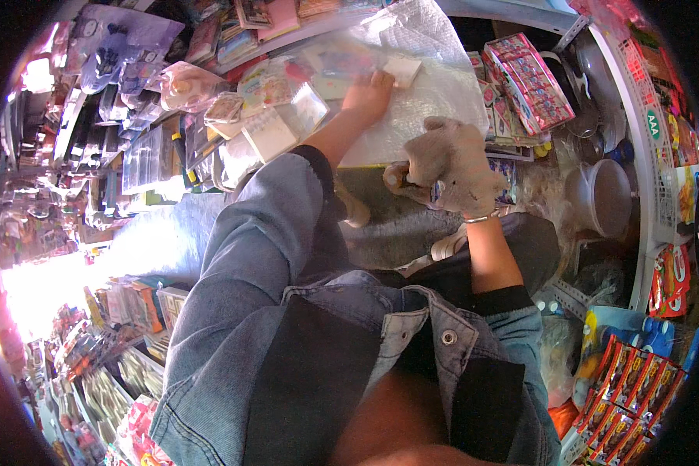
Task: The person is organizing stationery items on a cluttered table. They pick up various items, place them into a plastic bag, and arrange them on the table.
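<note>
My bare left hand (pixel 376 93) reaches over the translucent plastic sheet (pixel 437 105) that covers the shelf in front of me. Its fingers are by a small white pad (pixel 403 71) and a blurred clear-wrapped item (pixel 343 63); whether it grips either is unclear. On my right hand (pixel 457 166) is a soiled knit glove, with a metal bracelet (pixel 482 218) at the wrist. The gloved fingers curl around a brown, rounded object (pixel 396 176), perhaps a handle, mostly hidden. Several small notebooks (pixel 269 134) lie left of my left hand.
Beyond the sheet's right edge stands a pink packaged box (pixel 530 84) on stacked goods. A white tub (pixel 600 198) sits farther right, inside a metal shelf frame (pixel 623 110). Packaged goods (pixel 145 154) crowd the left. Red snack packs (pixel 629 402) are at lower right.
</note>
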A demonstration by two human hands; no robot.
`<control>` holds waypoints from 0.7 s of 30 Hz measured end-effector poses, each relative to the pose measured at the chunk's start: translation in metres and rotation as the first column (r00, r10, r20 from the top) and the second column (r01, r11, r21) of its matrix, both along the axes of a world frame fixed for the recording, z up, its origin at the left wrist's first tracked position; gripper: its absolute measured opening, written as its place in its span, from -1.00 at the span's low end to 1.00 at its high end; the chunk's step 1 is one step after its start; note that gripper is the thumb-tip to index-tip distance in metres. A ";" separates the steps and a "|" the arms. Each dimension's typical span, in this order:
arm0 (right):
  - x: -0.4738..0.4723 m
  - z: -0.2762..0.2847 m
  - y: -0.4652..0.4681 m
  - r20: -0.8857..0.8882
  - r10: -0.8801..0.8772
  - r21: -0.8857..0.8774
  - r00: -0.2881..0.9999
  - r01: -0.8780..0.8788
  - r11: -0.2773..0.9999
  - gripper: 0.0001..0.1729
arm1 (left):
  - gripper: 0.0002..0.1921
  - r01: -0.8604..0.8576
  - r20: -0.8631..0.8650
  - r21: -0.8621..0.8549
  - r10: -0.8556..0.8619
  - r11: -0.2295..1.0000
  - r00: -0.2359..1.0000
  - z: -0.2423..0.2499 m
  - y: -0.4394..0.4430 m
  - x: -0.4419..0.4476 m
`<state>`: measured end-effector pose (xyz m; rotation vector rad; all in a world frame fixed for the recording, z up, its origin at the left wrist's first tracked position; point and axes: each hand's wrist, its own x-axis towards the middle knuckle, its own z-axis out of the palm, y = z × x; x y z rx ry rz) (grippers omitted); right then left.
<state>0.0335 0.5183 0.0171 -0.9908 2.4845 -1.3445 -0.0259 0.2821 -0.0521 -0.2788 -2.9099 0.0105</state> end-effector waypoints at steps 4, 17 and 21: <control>0.000 0.001 -0.008 -0.331 -0.342 0.341 0.879 0.450 0.825 -0.29 | -0.80 0.001 -0.279 0.340 0.099 0.941 0.955 0.036 0.038 0.030; -0.011 -0.065 0.002 0.103 -0.294 -0.135 0.950 0.306 0.942 -0.72 | -0.70 0.030 0.047 0.873 -0.146 0.487 0.988 0.116 0.069 0.161; -0.002 -0.077 -0.012 0.575 0.180 -0.550 0.798 0.214 0.807 -0.62 | -0.66 -0.141 0.184 0.965 -0.190 0.222 0.964 0.102 0.039 0.144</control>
